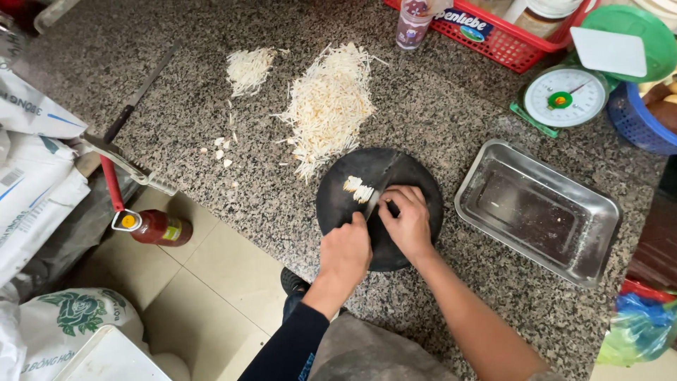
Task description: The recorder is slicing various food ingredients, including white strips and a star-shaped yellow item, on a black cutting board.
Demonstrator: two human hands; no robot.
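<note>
A round black cutting board [409, 169] lies on the speckled granite counter [437, 106]. My left hand [345, 250], with a dark sleeve, is shut on a knife handle; the blade [371, 204] points away from me across the board. My right hand [407, 220], arm bare, presses its fingertips down on the board right beside the blade, and what lies under them is hidden. A short row of pale cut slices [358, 188] sits on the board just left of the blade.
Beyond the board lie a large pile of pale thin strips [328, 106], a smaller pile [248, 69] and loose bits [218, 152]. A steel tray [539, 212] sits right; behind it are a green scale [564, 95], red basket [508, 39] and blue basket [638, 120]. Sacks [35, 190] and a red bottle [151, 227] are on the floor left.
</note>
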